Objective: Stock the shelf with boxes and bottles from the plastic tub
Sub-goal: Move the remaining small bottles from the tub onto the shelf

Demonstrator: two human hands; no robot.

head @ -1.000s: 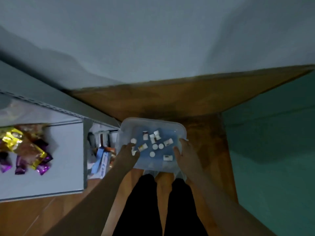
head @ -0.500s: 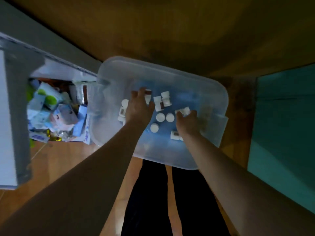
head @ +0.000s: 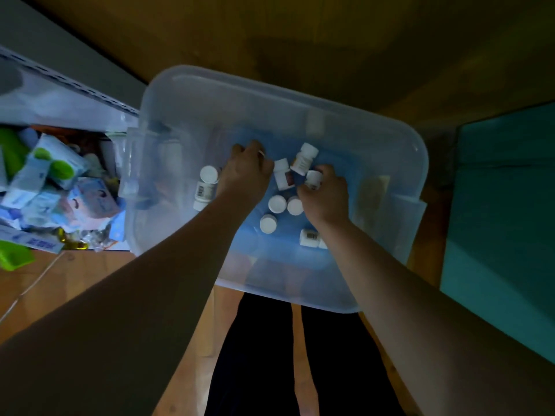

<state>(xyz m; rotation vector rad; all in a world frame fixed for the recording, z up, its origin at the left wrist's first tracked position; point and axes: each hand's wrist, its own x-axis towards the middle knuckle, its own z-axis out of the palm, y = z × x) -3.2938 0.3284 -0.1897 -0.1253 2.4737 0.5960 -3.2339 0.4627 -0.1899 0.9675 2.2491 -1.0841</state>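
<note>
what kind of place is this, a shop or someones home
Probably a small shop or stockroom, though a home isn't ruled out. A slotted metal shelf is crammed with packaged goods, and a clear plastic tub of white-capped bottles sits on a wooden floor.

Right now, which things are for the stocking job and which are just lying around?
For the job:
plastic tub
white bottles inside it
shelf
left hand and right hand reaching among the bottles

Just lying about:
teal mat
green thing on the floor
</note>
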